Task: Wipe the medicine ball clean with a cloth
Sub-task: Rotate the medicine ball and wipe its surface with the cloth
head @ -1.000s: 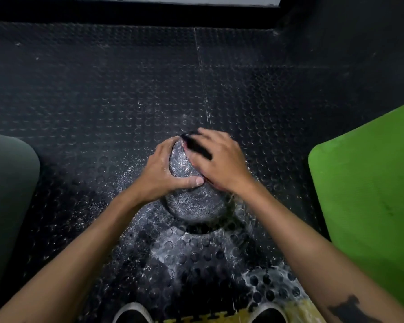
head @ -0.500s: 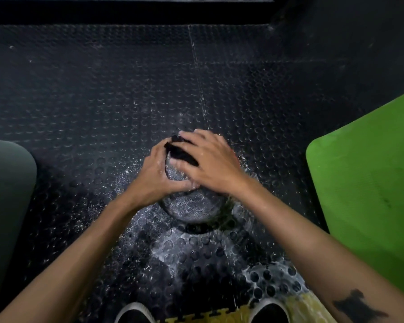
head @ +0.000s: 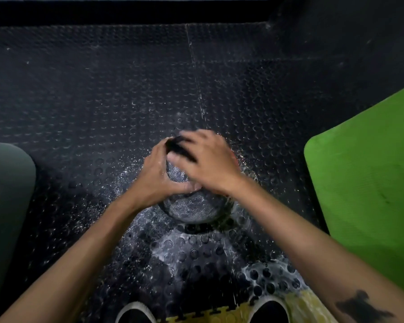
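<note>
Middle of the frame, the round grey textured medicine ball (head: 191,207) sat on the black studded rubber floor mat (head: 103,94), ringed by pale powdery residue. The left hand (head: 153,180) cupped the ball's left flank, its fingers (head: 160,150) curled over the top and its thumb laid across the near face, gripping the ball to brace it. The right hand (head: 210,164) lay over the crown, blurred, with the small dark cloth (head: 180,148) pressed beneath it and its fingers bent down on the fabric, holding it against the ball.

To do this step well, I would judge the brace matters most: a round ball on a gritty mat wants to roll. Firm downward pressure and overlapping strokes suit that rough texture, then a turn of the ball, since the near face looked dusty and the underside sat hidden. A green foam mat (head: 364,183) lay at the right edge, a dull grey-green pad (head: 7,194) at the left, two dark white-rimmed shoes (head: 135,313) along the bottom
</note>
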